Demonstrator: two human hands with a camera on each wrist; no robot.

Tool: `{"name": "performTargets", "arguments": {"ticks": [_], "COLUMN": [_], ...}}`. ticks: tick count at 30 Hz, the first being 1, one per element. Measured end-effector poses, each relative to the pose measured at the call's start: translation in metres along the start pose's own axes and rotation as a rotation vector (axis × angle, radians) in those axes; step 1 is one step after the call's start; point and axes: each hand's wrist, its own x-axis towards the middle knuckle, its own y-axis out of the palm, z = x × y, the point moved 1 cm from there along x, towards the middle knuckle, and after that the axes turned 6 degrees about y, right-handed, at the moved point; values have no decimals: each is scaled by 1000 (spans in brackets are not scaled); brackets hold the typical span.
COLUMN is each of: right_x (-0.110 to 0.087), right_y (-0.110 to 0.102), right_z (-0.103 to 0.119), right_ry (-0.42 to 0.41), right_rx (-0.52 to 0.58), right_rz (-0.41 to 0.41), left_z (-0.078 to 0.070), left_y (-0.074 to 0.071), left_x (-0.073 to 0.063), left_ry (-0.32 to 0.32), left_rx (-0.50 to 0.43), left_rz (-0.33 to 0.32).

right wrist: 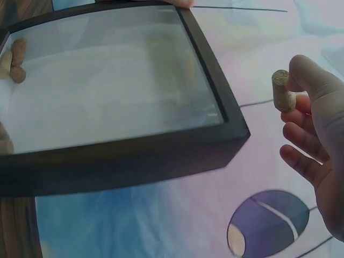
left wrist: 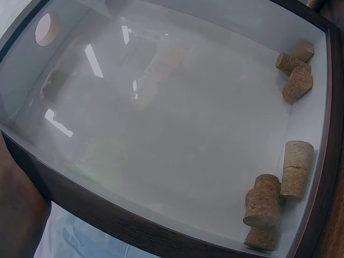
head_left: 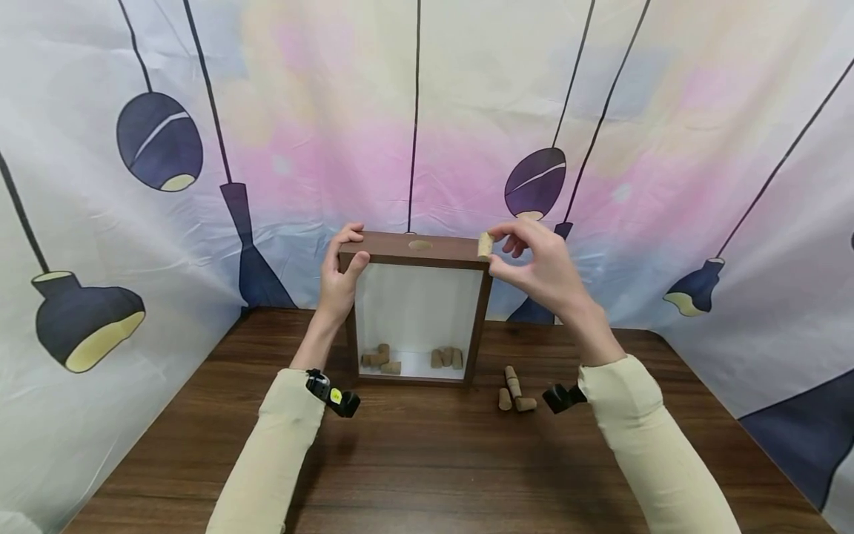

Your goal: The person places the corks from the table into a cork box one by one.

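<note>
A brown wooden shadow box (head_left: 387,245) with a clear front stands upright on the table, a round hole (head_left: 420,245) in its top edge. My left hand (head_left: 340,274) grips its top left corner, thumb on the front and fingers over the top. Between thumb and index finger, my right hand (head_left: 543,267) pinches a wine cork (right wrist: 279,94) near the top right corner; the right wrist view shows a gap between cork and box. Inside, several corks (left wrist: 263,204) lie along the bottom at one side, and a second group (left wrist: 297,83) lies at the other.
Several loose corks (head_left: 512,382) lie on the wooden table (head_left: 427,460), just right of the box's foot. Close behind the box hangs a printed cloth (head_left: 347,133) with lamp drawings. Each wrist carries a small black camera (head_left: 343,403).
</note>
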Motion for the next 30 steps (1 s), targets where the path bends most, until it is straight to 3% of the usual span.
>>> {"name": "performTargets", "arguments": {"ticks": [8, 16, 23, 30], "right_x": [26, 41, 52, 55], "right_y": [25, 49, 64, 72], "right_z": [12, 19, 22, 24], "right_ry": [5, 135, 240, 232], "right_rx": [5, -61, -42, -98], "right_rz": [85, 216, 339, 367], "left_z": [-1, 0, -1, 0], "left_y": [-1, 1, 2, 0], "left_x": [-1, 0, 2, -1], "left_ry": [5, 7, 19, 17], "left_rx": [3, -8, -6, 1], "left_rz": [-9, -2, -8, -3]}}
